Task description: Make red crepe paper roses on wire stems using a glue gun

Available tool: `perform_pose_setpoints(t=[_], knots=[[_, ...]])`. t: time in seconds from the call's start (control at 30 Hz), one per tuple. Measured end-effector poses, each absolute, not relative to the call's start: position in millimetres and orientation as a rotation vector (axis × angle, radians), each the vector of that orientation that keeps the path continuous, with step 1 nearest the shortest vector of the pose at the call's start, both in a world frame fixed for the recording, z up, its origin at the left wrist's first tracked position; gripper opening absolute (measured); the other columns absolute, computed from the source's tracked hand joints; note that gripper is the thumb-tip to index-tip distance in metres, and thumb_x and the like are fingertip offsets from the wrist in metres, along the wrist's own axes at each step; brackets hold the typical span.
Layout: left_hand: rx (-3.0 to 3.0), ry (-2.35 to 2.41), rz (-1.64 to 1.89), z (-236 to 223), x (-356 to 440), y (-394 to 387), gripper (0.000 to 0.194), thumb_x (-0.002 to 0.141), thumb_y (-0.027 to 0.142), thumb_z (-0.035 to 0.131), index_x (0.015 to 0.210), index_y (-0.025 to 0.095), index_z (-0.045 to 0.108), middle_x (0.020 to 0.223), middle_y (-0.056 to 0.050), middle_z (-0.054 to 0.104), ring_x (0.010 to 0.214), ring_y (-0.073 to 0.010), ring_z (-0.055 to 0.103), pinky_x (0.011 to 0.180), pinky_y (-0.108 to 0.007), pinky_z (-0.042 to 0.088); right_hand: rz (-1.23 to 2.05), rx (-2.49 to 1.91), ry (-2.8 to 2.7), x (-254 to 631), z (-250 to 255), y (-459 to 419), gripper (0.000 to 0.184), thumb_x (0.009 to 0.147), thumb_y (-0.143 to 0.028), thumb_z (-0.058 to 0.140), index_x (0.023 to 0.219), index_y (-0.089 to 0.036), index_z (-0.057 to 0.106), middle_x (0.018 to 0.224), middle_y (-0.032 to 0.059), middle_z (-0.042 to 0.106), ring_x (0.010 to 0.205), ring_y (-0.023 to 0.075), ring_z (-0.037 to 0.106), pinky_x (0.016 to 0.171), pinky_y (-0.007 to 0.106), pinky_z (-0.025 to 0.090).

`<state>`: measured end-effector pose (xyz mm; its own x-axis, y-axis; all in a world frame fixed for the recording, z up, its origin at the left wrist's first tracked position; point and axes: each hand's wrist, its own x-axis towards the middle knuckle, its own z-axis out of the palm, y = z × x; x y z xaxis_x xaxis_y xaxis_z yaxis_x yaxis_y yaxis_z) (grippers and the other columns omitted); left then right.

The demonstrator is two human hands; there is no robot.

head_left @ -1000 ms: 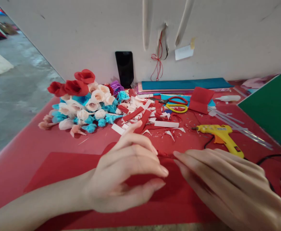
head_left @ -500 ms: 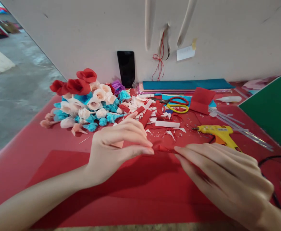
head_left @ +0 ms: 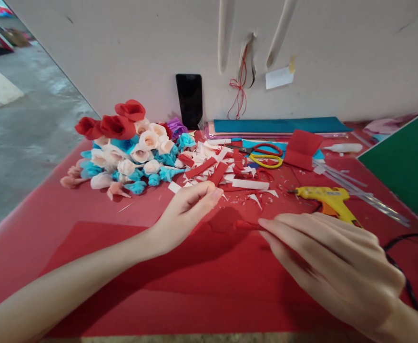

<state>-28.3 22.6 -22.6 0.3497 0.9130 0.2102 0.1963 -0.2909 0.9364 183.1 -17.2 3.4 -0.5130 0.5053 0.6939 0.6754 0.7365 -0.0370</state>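
Observation:
My right hand point(head_left: 332, 267) pinches a small twisted piece of red crepe paper point(head_left: 246, 225) between thumb and fingertips, its loose end pointing left. To the left of it, my left hand point(head_left: 185, 216) is closed, thumb pressed against the curled forefinger; whatever lies between them, if anything, is hidden. Both hands hover over a large red sheet point(head_left: 97, 238) lying on the red tabletop. Beyond the left hand spreads a heap of red and white paper scraps point(head_left: 212, 164). A yellow glue gun point(head_left: 328, 196) lies just behind the right hand.
Paper flowers point(head_left: 137, 152) in red, white, blue and peach are piled at back left. Scissors point(head_left: 266, 159), a folded red paper piece point(head_left: 303, 147) and glue sticks point(head_left: 359, 190) lie behind. A dark phone point(head_left: 190, 101) leans on the wall; a green board point(head_left: 405, 166) stands at right.
My left hand has come away from the red paper's free end, moving slightly up and left, and its fingers have curled in. My right hand keeps its pinch almost in place.

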Motion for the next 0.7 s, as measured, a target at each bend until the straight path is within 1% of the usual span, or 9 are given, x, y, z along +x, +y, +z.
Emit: perform_pose_setpoints(t=[0.2, 0.3, 0.43, 0.53, 0.63, 0.7], knots=[[1.707, 0.976, 1.033, -20.1, -24.7, 20.9, 0.014, 0.087, 0.025, 0.046, 0.075, 0.018, 0.047, 0.074, 0.002, 0.048, 0.071, -0.0092, 0.046, 0.065, -0.022, 0.038, -0.331, -0.883, -2.281, 183.2, 6.5, -20.2, 0.017, 0.085, -0.01, 0.051, 0.082, -0.014, 0.067, 0.078, 0.0013, 0.068, 0.059, 0.007, 0.057, 0.058, 0.022, 0.044], [1.717, 0.997, 1.027, -20.2, -24.0, 21.9, 0.008, 0.086, 0.022, 0.049, 0.078, 0.018, 0.05, 0.077, 0.003, 0.051, 0.073, -0.0081, 0.048, 0.068, -0.02, 0.039, -0.181, -0.887, -2.326, 186.3, 6.3, -22.1, 0.023, 0.088, -0.01, 0.043, 0.086, -0.013, 0.066, 0.079, 0.0016, 0.067, 0.057, 0.0072, 0.055, 0.055, 0.022, 0.044], [1.729, 1.016, 1.005, -22.8, -23.6, 24.0, 0.011, 0.084, 0.024, 0.052, 0.077, 0.017, 0.053, 0.075, 0.002, 0.054, 0.071, -0.0081, 0.05, 0.067, -0.02, 0.039, 0.042, -0.806, -2.368, 192.2, 1.8, -23.8, 0.03, 0.091, -0.013, 0.031, 0.1, -0.012, 0.06, 0.088, 0.0042, 0.064, 0.063, 0.0107, 0.055, 0.056, 0.024, 0.047], [1.712, 1.007, 0.993, -27.5, -22.6, 25.0, 0.014, 0.089, 0.026, 0.045, 0.078, 0.018, 0.048, 0.074, 0.002, 0.053, 0.07, -0.0085, 0.05, 0.068, -0.022, 0.039, 0.046, -0.801, -2.374, 194.5, -1.0, -24.7, 0.027, 0.089, -0.01, 0.035, 0.104, -0.011, 0.058, 0.089, 0.0045, 0.063, 0.067, 0.0117, 0.055, 0.06, 0.025, 0.047], [1.681, 0.983, 0.983, -32.5, -21.5, 25.1, 0.021, 0.094, 0.026, 0.03, 0.077, 0.019, 0.039, 0.069, 0.003, 0.047, 0.066, -0.0085, 0.046, 0.067, -0.023, 0.039, -0.083, -0.854, -2.372, 194.0, -2.6, -24.9, 0.024, 0.086, -0.005, 0.043, 0.103, -0.013, 0.057, 0.091, 0.0015, 0.063, 0.074, 0.0107, 0.056, 0.068, 0.024, 0.045], [1.681, 0.95, 0.959, -33.3, -22.0, 24.5, 0.027, 0.095, 0.026, 0.025, 0.072, 0.019, 0.036, 0.065, 0.004, 0.042, 0.061, -0.0083, 0.043, 0.064, -0.024, 0.039, -0.162, -0.875, -2.367, 192.9, -4.0, -24.6, 0.022, 0.086, -0.005, 0.046, 0.102, -0.015, 0.058, 0.09, -0.0006, 0.063, 0.077, 0.0105, 0.056, 0.074, 0.024, 0.043]])
